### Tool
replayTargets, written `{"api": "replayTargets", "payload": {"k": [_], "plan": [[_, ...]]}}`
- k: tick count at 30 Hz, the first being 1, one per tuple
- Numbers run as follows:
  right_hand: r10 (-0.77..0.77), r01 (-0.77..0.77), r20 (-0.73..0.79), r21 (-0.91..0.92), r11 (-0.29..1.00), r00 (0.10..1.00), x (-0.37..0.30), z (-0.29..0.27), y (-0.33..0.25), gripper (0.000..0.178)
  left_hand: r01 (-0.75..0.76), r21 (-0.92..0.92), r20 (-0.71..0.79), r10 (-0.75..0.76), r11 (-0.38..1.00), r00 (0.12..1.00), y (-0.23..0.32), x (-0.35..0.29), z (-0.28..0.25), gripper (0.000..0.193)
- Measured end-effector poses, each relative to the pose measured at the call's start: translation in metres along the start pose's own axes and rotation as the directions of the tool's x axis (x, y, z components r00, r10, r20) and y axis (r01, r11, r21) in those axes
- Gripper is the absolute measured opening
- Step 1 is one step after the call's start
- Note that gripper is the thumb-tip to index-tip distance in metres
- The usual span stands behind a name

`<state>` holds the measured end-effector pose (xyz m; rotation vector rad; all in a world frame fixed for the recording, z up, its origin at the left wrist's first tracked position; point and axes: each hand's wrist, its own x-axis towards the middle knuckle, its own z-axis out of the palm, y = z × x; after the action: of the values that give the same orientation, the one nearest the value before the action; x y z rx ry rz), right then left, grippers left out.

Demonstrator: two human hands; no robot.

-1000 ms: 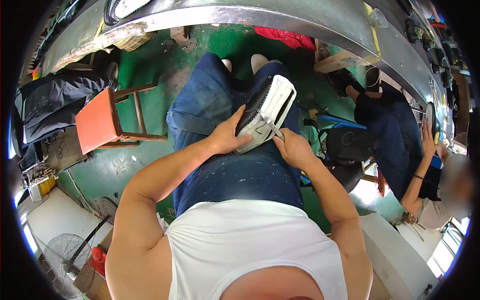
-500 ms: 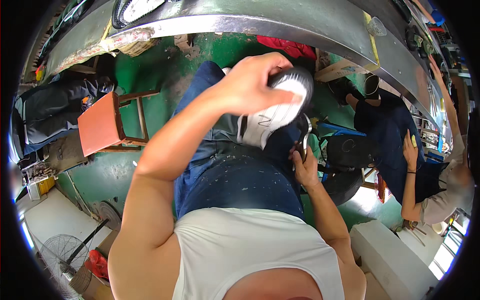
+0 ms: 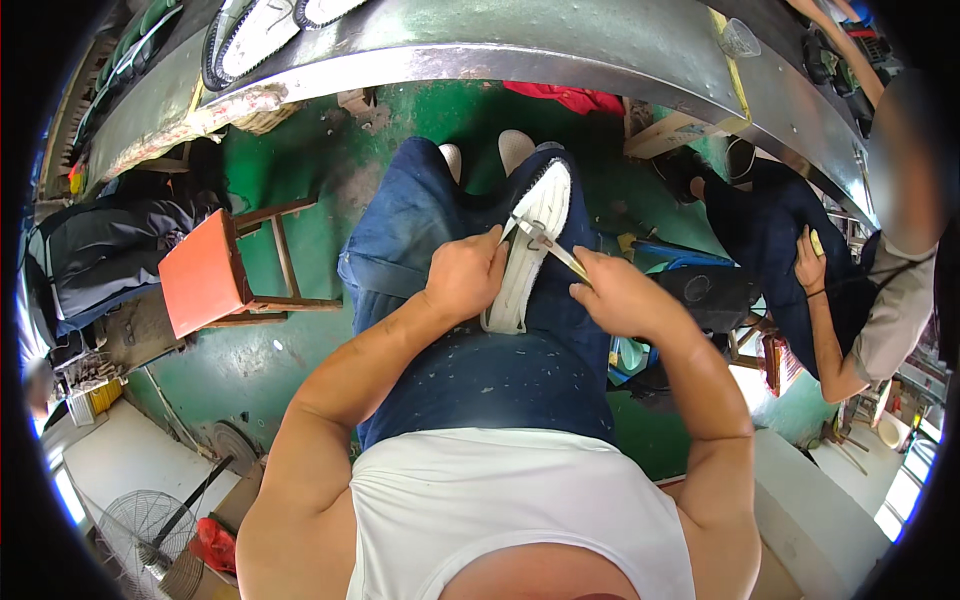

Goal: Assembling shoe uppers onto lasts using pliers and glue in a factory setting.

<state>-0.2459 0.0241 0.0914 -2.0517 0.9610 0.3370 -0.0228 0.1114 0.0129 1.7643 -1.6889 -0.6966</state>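
Observation:
A shoe upper lies across my lap with its white underside facing up and its dark toe end pointing away from me. My left hand is closed at its left edge, the thumb and forefinger beside the metal tool head. My right hand grips the handle of metal pincers, which slant in from the right. Their head rests on or just over the middle of the white underside. What the left fingertips pinch is partly hidden.
A metal workbench crosses ahead, with more shoe pieces at its far left. An orange-seated stool stands to the left. On the right sits another person. A fan is at lower left.
The shoe upper has come down from my raised left hand onto my lap, underside up. My right hand has brought the pincers up from beside my thigh and over the underside.

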Motion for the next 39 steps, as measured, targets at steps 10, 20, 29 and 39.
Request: {"api": "replayTargets", "payload": {"k": [10,20,29,39], "plan": [[0.057,-0.031,0.211,-0.126,0.991,0.976,0.039,-0.023,-0.01,0.037,0.739,-0.671,0.69,-0.419,-0.064,0.59,-0.027,0.045,0.027,0.049],[0.139,-0.029,-0.242,0.41,0.912,0.96,0.044,0.085,0.007,0.032,0.569,-0.821,0.567,-0.189,-0.051,0.802,-0.042,0.048,0.016,0.05],[0.136,-0.182,0.16,0.969,0.165,0.978,0.037,0.085,0.007,0.024,0.566,-0.823,0.521,-0.332,0.046,0.786,-0.019,0.049,0.015,0.053],[-0.087,-0.355,0.378,0.913,0.201,0.922,0.006,0.034,0.078,0.043,0.681,-0.652,0.505,-0.48,0.333,0.718,-0.01,0.068,0.018,0.046]]}}
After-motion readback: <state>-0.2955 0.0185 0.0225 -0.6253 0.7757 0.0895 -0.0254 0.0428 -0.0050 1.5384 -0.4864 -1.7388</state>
